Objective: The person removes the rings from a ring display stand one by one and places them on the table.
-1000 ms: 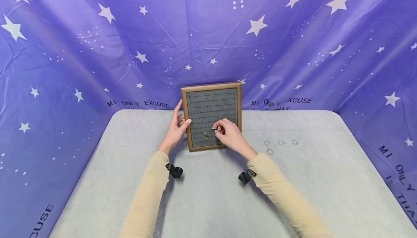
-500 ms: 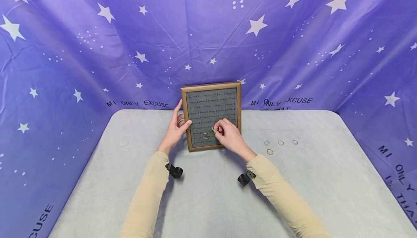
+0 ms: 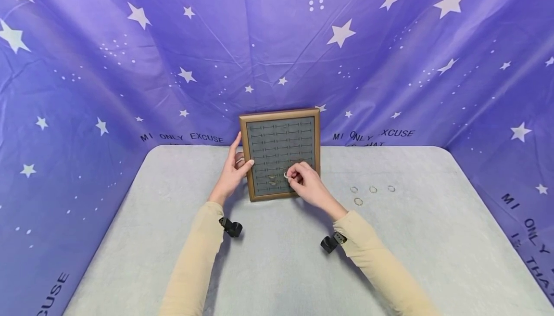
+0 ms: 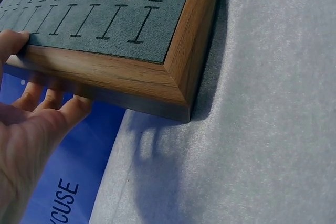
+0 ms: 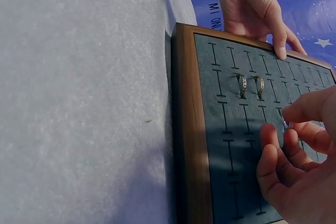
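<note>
A ring display board (image 3: 281, 138) with a brown wooden frame and a dark grey slotted pad stands tilted at the back of the table. My left hand (image 3: 231, 174) grips its left edge, thumb over the front; in the left wrist view the other fingers reach around behind the frame. Between thumb and fingertips my right hand (image 3: 307, 181) pinches a small ring (image 3: 286, 175), close over the lower middle of the pad. In the right wrist view this ring (image 5: 289, 125) is mostly covered by the fingers. Two gold-toned rings, one (image 5: 242, 85) beside the other (image 5: 260, 86), sit in neighbouring slots.
Several loose rings lie on the pale grey table (image 3: 277, 268) to the right of the board, among them a gold-toned ring (image 3: 358, 201) and a silvery ring (image 3: 391, 189). A purple star-printed curtain (image 3: 277, 42) hangs behind and at both sides.
My right hand has shifted slightly down and right, and the pinched ring with it, showing more of its curve. The left hand keeps its grip on the board.
</note>
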A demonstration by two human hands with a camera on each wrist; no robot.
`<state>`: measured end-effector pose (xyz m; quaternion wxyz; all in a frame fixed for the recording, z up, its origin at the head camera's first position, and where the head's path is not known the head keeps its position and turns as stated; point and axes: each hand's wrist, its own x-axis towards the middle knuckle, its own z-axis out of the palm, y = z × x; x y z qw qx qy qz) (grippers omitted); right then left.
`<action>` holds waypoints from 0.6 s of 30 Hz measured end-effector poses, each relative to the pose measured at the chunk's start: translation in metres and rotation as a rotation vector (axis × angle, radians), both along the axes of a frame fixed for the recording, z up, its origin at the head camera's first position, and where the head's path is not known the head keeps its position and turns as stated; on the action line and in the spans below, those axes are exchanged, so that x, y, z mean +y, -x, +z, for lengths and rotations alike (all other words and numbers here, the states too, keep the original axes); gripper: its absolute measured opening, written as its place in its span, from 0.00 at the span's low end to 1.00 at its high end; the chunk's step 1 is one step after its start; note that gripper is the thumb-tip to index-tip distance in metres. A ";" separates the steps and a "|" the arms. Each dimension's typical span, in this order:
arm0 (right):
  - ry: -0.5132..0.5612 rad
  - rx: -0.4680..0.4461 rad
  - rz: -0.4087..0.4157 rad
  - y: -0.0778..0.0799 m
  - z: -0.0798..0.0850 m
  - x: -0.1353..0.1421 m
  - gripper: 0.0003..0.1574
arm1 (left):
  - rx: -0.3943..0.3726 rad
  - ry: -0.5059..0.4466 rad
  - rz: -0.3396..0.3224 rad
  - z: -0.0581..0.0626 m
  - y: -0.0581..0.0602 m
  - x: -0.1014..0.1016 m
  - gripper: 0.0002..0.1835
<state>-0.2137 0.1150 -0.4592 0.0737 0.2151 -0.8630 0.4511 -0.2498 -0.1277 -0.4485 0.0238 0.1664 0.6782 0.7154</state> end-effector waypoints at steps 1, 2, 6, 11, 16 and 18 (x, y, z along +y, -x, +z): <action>0.003 0.000 0.001 -0.001 0.000 0.000 0.05 | -0.003 -0.001 -0.001 0.000 0.000 0.000 0.45; 0.008 -0.003 0.001 -0.001 0.000 0.001 0.05 | -0.006 -0.003 -0.002 0.000 0.000 0.000 0.45; 0.016 -0.019 0.007 -0.005 0.000 0.003 0.06 | -0.011 -0.016 -0.002 -0.005 0.002 0.000 0.45; 0.052 -0.032 0.020 -0.012 -0.003 0.009 0.06 | 0.021 -0.030 0.009 -0.022 0.012 0.000 0.45; 0.080 -0.069 0.007 -0.017 -0.011 0.015 0.05 | 0.065 0.000 0.036 -0.028 0.015 0.001 0.45; 0.092 -0.087 0.001 -0.019 -0.014 0.018 0.05 | 0.057 0.009 0.042 -0.026 0.014 0.001 0.45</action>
